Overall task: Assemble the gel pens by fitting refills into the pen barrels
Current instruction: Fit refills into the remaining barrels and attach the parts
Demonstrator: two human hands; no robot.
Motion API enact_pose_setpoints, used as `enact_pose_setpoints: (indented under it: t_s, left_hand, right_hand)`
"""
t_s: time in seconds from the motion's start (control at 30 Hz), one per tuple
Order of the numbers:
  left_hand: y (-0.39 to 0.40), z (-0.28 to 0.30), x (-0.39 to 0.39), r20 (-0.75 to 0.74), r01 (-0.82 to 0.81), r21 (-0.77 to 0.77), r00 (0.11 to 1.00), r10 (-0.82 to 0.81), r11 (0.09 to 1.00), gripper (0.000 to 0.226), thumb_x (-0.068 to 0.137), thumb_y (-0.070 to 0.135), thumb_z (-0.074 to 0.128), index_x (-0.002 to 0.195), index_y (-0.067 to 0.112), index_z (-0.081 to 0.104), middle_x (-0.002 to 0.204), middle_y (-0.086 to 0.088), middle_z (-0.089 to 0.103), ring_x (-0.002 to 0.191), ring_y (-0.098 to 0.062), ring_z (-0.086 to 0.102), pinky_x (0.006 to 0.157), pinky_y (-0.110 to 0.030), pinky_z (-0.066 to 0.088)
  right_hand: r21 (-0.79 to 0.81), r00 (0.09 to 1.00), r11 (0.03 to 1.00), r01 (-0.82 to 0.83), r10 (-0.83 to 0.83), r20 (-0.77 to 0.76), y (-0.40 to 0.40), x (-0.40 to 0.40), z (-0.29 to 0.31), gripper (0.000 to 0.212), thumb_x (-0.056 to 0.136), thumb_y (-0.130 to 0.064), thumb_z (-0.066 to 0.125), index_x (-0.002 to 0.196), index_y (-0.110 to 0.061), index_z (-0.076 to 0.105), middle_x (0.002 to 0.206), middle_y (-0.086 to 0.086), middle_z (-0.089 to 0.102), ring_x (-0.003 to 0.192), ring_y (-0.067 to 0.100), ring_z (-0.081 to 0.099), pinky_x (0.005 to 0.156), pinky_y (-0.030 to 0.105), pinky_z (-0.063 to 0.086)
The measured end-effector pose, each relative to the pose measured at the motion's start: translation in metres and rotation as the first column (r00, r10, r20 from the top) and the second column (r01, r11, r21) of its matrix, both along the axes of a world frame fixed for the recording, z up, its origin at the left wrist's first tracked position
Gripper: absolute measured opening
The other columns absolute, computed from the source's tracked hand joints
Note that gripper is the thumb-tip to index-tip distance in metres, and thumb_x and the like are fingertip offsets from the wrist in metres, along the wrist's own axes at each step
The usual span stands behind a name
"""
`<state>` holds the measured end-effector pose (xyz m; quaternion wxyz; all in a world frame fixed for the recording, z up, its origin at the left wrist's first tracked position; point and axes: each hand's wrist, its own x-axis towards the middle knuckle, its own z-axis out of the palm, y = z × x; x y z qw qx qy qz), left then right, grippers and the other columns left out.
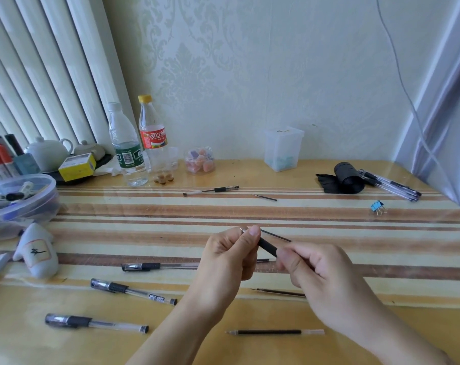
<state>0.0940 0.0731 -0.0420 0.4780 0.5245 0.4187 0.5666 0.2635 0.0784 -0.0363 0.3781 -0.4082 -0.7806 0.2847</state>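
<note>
Both hands hold one gel pen (pixel 267 247) above the table's middle. My left hand (pixel 228 255) pinches its metal tip end between thumb and forefinger. My right hand (pixel 318 272) grips the barrel just behind the black rubber grip; the rest of the barrel is hidden in that hand. Three capped pens lie to the left: one (pixel 160 266) partly behind my left hand, one (pixel 132 290) below it, one (pixel 95 323) nearest me. A loose refill (pixel 275 332) lies near the front edge. Another refill (pixel 279 292) lies under my right hand, and a third (pixel 276 236) shows just beyond the hands.
At the back lie an uncapped pen (pixel 211 191), a short refill (pixel 264 197), a bundle of pens (pixel 392 184) beside a black roll (pixel 346 177), and a blue binder clip (pixel 377 206). Two bottles (pixel 139 143), a candy jar (pixel 199 160), a clear box (pixel 283 148), a plastic tub (pixel 20 198).
</note>
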Motion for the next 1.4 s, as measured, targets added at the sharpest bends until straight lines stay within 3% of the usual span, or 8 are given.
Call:
enact_pose_setpoints:
  t_s: [0.1, 0.17, 0.33, 0.77, 0.93, 1.1, 1.33, 1.4]
  left_hand:
    - [0.001, 0.000, 0.005, 0.059, 0.030, -0.005, 0.998, -0.030, 1.000, 0.039, 0.091, 0.037, 0.048, 0.063, 0.010, 0.041, 0.058, 0.002, 0.027, 0.055, -0.016, 0.021, 0.054, -0.028, 0.018]
    - [0.000, 0.004, 0.007, 0.307, 0.094, -0.093, 0.950, -0.061, 0.991, 0.025, 0.094, 0.026, 0.044, 0.077, 0.007, 0.047, 0.066, -0.003, 0.030, 0.059, -0.018, 0.026, 0.058, -0.031, 0.019]
    - [0.003, 0.004, 0.003, 0.711, 0.179, -0.154, 0.703, -0.017, 0.972, 0.032, 0.103, 0.012, 0.028, 0.092, 0.010, 0.057, 0.090, -0.011, 0.068, 0.081, -0.023, 0.068, 0.082, -0.037, 0.044]
    - [0.004, 0.010, -0.003, 0.861, 0.142, -0.216, 0.494, 0.120, 0.966, 0.031, 0.104, 0.011, 0.025, 0.090, 0.008, 0.053, 0.116, -0.018, 0.069, 0.100, -0.025, 0.071, 0.080, -0.034, 0.056]
    - [0.002, 0.008, 0.002, 0.770, 0.152, -0.162, 0.637, 0.028, 0.975, 0.028, 0.104, 0.012, 0.027, 0.091, 0.010, 0.051, 0.113, -0.017, 0.070, 0.099, -0.026, 0.070, 0.082, -0.037, 0.052]
    - [0.000, 0.000, 0.011, 0.384, 0.042, -0.051, 0.923, -0.019, 0.998, 0.017, 0.102, 0.014, 0.033, 0.095, 0.011, 0.048, 0.114, -0.017, 0.070, 0.101, -0.029, 0.068, 0.081, -0.040, 0.055]
    - [0.001, -0.005, 0.006, 0.183, 0.034, 0.037, 0.982, -0.040, 0.999, 0.018, 0.096, 0.023, 0.049, 0.093, 0.005, 0.048, 0.109, -0.016, 0.072, 0.103, -0.029, 0.069, 0.089, -0.040, 0.055]
    - [0.003, -0.001, -0.008, -0.113, 0.027, 0.089, 0.993, -0.017, 0.996, 0.009, 0.093, 0.019, 0.059, 0.092, 0.010, 0.057, 0.100, -0.010, 0.073, 0.090, -0.022, 0.068, 0.081, -0.038, 0.053]
  right_hand:
    - [-0.067, 0.992, 0.998, 0.014, -0.022, -0.126, 0.000, -0.003, 0.004, 0.035, 0.083, -0.053, 0.043, 0.070, -0.027, 0.061, 0.044, -0.006, 0.036, 0.042, 0.006, 0.030, 0.043, 0.022, 0.024]
    - [-0.037, 0.986, 0.998, 0.052, -0.057, -0.160, -0.002, -0.005, 0.003, 0.031, 0.087, -0.050, 0.045, 0.074, -0.027, 0.061, 0.046, -0.004, 0.046, 0.041, 0.011, 0.037, 0.042, 0.028, 0.032]
    - [0.204, 0.979, 0.974, 0.102, -0.135, 0.152, -0.006, -0.004, -0.004, 0.020, 0.088, -0.054, 0.045, 0.086, -0.037, 0.056, 0.057, -0.014, 0.059, 0.046, 0.010, 0.051, 0.042, 0.016, 0.032]
    - [0.264, 0.942, 0.962, 0.067, -0.148, 0.301, -0.009, -0.004, -0.007, 0.017, 0.080, -0.050, 0.057, 0.074, -0.035, 0.055, 0.052, -0.011, 0.058, 0.044, 0.005, 0.045, 0.040, 0.012, 0.030]
    - [0.244, 0.956, 0.965, 0.095, -0.157, 0.248, -0.006, -0.005, -0.008, 0.021, 0.081, -0.054, 0.053, 0.076, -0.034, 0.057, 0.052, -0.012, 0.059, 0.046, 0.007, 0.048, 0.041, 0.017, 0.034]
    - [0.225, 0.970, 0.966, 0.124, -0.166, 0.176, -0.001, -0.001, -0.008, 0.018, 0.086, -0.046, 0.057, 0.078, -0.031, 0.061, 0.047, -0.009, 0.049, 0.046, 0.008, 0.046, 0.043, 0.015, 0.023]
    - [0.082, 0.994, 0.994, 0.066, -0.073, 0.081, 0.006, 0.006, -0.005, 0.023, 0.086, -0.051, 0.052, 0.084, -0.035, 0.069, 0.055, 0.005, 0.059, 0.041, 0.017, 0.044, 0.042, 0.022, 0.028]
    - [0.126, 0.984, 0.984, 0.126, -0.140, 0.114, 0.009, 0.008, -0.003, 0.023, 0.082, -0.056, 0.055, 0.081, -0.037, 0.068, 0.060, -0.006, 0.065, 0.044, 0.017, 0.049, 0.043, 0.023, 0.033]
